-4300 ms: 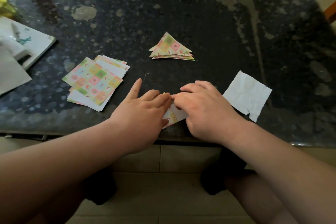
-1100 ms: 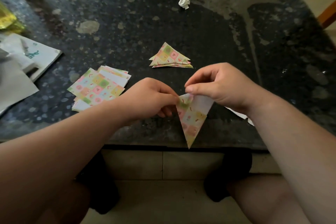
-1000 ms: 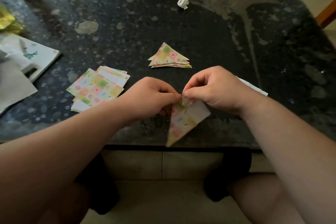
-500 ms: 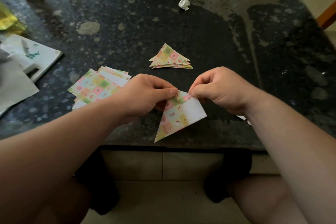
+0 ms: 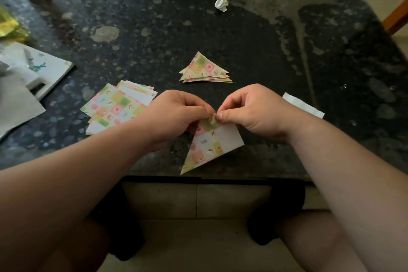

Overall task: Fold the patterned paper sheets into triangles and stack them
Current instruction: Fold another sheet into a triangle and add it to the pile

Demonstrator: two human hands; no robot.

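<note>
Folded triangle (image 5: 209,146) hangs, tip pointing down-left

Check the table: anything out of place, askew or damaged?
A crumpled paper ball lies alone near the table's far edge. The pile of unfolded sheets is fanned askew, and the stack of triangles has staggered edges. The held triangle looks intact; nothing spilled.

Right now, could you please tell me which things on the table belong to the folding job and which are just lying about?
Job: folded sheet pinched by left hand and right hand; pile of flat sheets; stack of triangles.
Lying about: crumpled paper ball; white paper scrap; white booklet.
</note>
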